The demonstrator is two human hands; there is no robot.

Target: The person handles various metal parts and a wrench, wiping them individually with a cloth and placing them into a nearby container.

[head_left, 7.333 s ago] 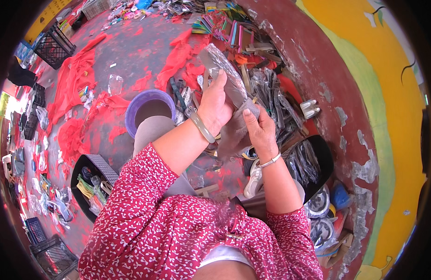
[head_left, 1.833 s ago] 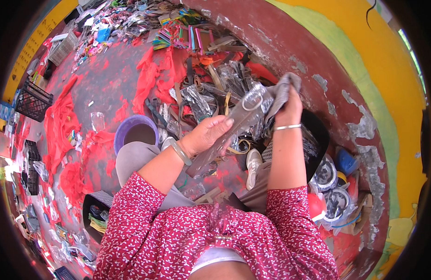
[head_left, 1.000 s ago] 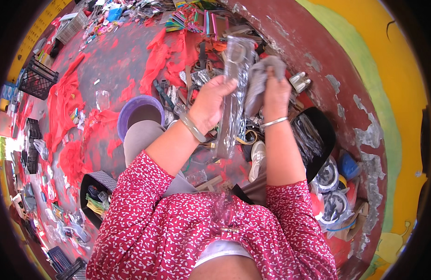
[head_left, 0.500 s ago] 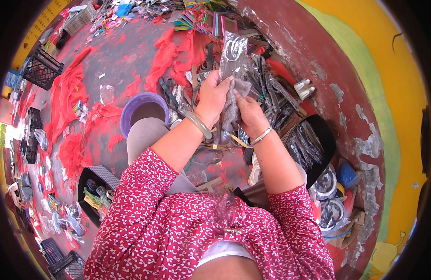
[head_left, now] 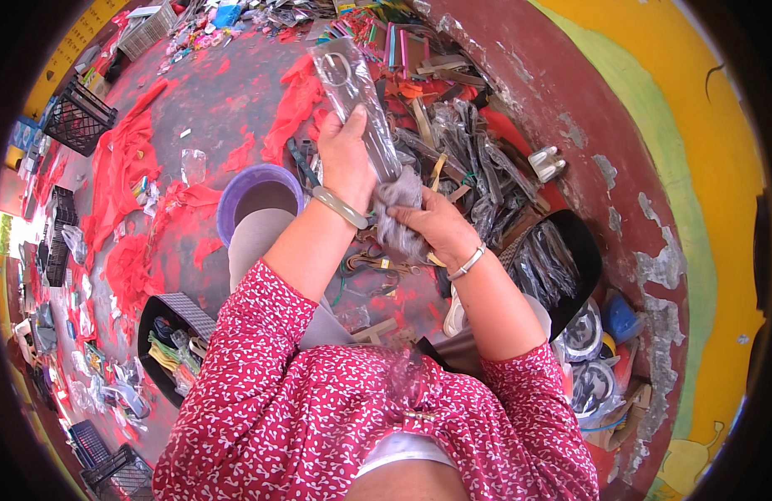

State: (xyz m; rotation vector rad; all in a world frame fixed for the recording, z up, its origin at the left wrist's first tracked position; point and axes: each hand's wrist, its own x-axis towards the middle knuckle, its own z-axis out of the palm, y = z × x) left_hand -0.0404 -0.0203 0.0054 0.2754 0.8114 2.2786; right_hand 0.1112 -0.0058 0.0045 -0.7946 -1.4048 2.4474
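Note:
A long, narrow clear plastic packet [head_left: 379, 140] slants up and left in front of me, with a pale loop-shaped handle showing inside its far end. The rest of its content is hard to make out. My left hand [head_left: 346, 157] is closed round the packet's middle, thumb on top. In my right hand [head_left: 446, 225] is a bunched grey cloth [head_left: 400, 196], pressed about the packet's near end. Beyond my right hand lies a heap of similar dark items in clear plastic sleeves [head_left: 478, 150].
To the left stands a purple bucket [head_left: 227, 209] of dark liquid. A black bin [head_left: 582, 250] at my right holds wrapped packets; another black basket [head_left: 156, 334] sits at lower left. Red cloth [head_left: 131, 275] litters the floor. The peeling red wall [head_left: 603, 125] curves along the right.
The packet has swung from nearly upright to a leftward slant. My left hand has moved left and up, while my right hand and the cloth have drawn down to the packet's near end.

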